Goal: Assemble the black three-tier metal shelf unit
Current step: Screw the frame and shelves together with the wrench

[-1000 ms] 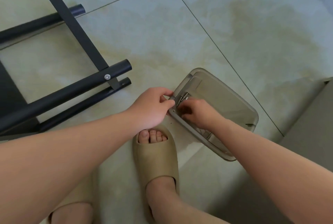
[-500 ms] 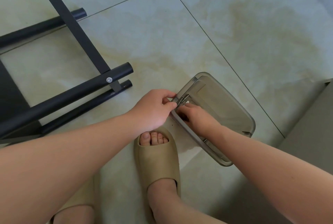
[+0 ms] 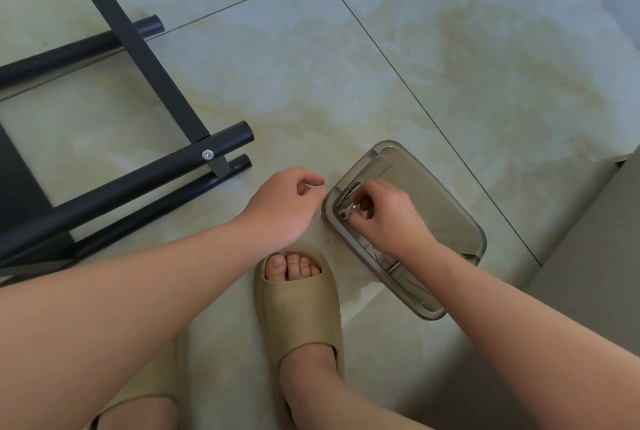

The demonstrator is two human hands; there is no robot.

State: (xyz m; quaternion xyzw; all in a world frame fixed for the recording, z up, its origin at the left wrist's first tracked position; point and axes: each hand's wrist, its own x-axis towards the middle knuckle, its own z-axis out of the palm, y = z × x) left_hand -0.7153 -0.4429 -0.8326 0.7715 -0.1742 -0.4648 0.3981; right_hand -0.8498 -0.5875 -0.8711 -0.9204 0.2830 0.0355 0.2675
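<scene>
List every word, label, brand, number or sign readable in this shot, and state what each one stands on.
None: no readable text anywhere in this view.
The black shelf frame, its silver bolt head, the grey plastic tray, the small wrench pinched by the right hand and the beige slide sandal show no word, number or logo.
</scene>
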